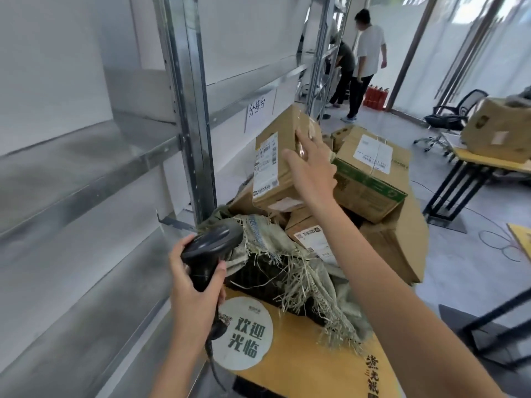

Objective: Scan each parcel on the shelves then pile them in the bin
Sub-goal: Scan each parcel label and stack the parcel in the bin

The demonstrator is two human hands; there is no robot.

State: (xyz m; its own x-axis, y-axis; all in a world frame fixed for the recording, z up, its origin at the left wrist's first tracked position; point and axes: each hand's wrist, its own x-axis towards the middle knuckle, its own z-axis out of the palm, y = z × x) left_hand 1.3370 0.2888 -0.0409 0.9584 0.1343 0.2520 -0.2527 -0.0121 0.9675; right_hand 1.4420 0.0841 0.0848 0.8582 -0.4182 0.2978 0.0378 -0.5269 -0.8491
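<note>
My right hand (309, 170), fingers spread, is steadying a tilted parcel (283, 159) atop the bin's pile; my left hand (195, 285) is gripping the scanner (209, 251). The parcel risks sliding off.

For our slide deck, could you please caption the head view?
Left hand grips a barcode scanner while the right hand rests open on a labelled cardboard parcel atop the pile.
</note>
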